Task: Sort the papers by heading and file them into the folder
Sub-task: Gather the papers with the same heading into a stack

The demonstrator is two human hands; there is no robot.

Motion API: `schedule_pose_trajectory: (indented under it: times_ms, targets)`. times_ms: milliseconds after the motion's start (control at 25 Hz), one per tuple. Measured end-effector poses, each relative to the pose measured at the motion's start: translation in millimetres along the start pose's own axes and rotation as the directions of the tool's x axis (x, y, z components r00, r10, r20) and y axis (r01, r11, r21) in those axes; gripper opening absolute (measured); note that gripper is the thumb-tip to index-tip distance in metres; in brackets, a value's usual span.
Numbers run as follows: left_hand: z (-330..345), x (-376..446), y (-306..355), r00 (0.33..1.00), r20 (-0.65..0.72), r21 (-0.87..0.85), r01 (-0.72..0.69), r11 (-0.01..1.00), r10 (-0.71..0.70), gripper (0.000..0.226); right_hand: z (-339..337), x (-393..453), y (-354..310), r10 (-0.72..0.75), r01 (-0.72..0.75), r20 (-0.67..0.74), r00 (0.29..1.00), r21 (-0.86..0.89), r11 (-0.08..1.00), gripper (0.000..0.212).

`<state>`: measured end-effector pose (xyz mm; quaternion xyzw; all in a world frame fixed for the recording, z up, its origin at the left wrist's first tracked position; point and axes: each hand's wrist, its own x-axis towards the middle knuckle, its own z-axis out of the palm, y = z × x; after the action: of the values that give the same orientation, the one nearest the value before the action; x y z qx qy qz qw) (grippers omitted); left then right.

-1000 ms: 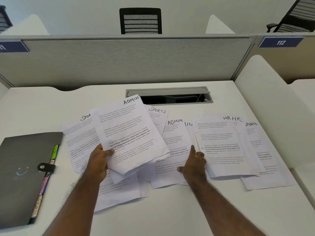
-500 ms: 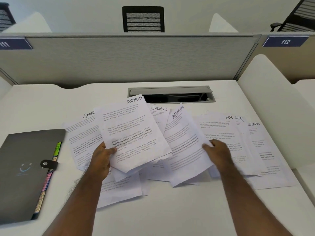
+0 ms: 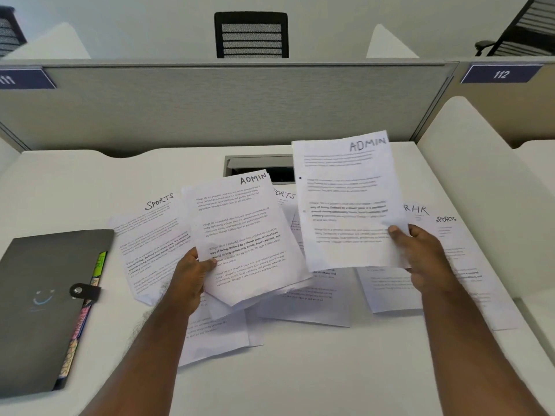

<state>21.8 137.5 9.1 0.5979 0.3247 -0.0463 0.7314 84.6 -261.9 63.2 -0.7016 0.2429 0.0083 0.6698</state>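
A: Where are things now?

B: The left hand grips a small ADMIN stack by its lower left edge, thumb on top. The right hand pinches a single ADMIN sheet at its lower right corner, lifted clear of the surface.

A: And the rest?

B: The loose papers headed SPORTS and HR lie spread from 10 o'clock to 3 o'clock of the hands. The folder lies closed at 9 o'clock, apart from them.

A: How to do this step well?

B: I'd carry the sheet toward 9 o'clock, lay it heading-up on the stack, square the top edges, then let the left thumb clamp both before the right grip loosens.
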Motion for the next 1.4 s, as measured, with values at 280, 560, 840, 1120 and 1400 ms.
schedule_pose_trajectory:
  times_ms: [280, 560, 840, 1120, 1400]
  targets:
    - [32, -13, 1, 0.989, 0.147, 0.029, -0.004, 1.0, -0.001, 0.034, 66, -30, 34, 0.093, -0.072, 0.218, 0.971, -0.106, 0.992, 0.013]
    - [36, -16, 3, 0.975, 0.217, -0.023, 0.046, 0.999, -0.04, 0.045, 93, -45, 57, 0.077, -0.014, 0.316, 0.946, -0.195, 0.981, 0.032]
    - [28, -12, -3, 0.968, 0.232, -0.16, 0.13, 0.979, -0.091, 0.032, 96, -55, 58, 0.015, 0.042, 0.351, 0.936, -0.153, 0.987, 0.023]
    - [9, -6, -2, 0.988, 0.143, -0.057, 0.063, 0.996, -0.054, 0.043, 86, -57, 83, -0.146, 0.158, 0.077, 0.986, -0.7, 0.696, 0.045]
    - [-2, -8, 3, 0.995, 0.091, -0.042, 0.034, 0.999, -0.03, 0.041, 92, -72, 134, -0.062, 0.168, 0.156, 0.986, -0.915, 0.367, 0.086]
